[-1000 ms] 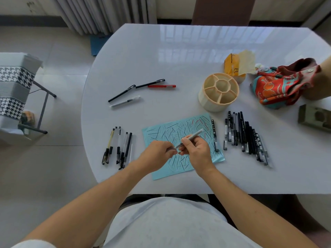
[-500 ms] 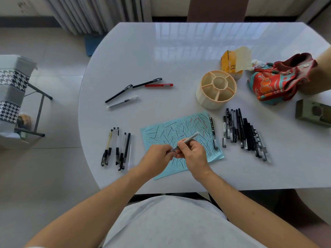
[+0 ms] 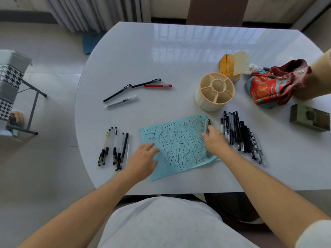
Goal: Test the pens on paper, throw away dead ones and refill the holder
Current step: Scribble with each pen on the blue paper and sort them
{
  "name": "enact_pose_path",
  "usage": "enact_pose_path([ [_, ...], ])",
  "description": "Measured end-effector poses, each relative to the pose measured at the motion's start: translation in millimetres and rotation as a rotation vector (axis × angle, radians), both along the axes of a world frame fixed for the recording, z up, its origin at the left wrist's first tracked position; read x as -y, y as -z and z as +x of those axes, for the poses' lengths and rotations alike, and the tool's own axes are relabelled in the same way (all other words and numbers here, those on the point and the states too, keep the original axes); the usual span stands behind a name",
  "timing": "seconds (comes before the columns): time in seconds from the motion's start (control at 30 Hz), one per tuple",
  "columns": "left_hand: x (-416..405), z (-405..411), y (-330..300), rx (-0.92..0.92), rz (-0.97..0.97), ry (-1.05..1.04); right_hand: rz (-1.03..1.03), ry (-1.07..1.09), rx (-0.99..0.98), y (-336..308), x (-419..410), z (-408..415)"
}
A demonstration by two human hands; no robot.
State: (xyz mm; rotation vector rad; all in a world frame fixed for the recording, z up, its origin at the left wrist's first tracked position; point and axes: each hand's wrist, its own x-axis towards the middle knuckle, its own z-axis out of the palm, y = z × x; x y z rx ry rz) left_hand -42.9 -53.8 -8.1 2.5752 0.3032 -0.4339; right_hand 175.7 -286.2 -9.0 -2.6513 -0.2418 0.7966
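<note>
Now the person's left hand (image 3: 143,159) lies flat, fingers spread and relaxed, on the near-left corner of the light blue sheet of paper (image 3: 179,145) covered in scribbled test strokes. Their right hand (image 3: 214,140) is at the sheet's right edge, fingers curled round a slim clear-barrelled pen (image 3: 206,127). Just right of it lies a row of black pens (image 3: 240,133); behind stands the cream round compartmented holder (image 3: 214,93). More pens (image 3: 114,147) lie left of the sheet on the white table (image 3: 179,56).
</note>
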Motion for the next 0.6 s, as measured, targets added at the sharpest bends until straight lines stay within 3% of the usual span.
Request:
enact_pose_path([
  [0.1, -5, -13, 9, -0.037, 0.059, 0.062, -0.187, -0.121, 0.153, 9, 18, 13],
  [0.27, -6, -19, 13, -0.009, 0.033, 0.070, -0.266, -0.094, 0.328, 7, 31, 20],
  [0.5, -16, -28, 16, 0.156, -0.019, 0.026, 0.156, -0.237, 0.321, -9, -84, 16],
  [0.6, -25, -30, 17, 0.145, -0.028, 0.024, 0.210, -0.326, 0.313, -15, -150, 27],
])
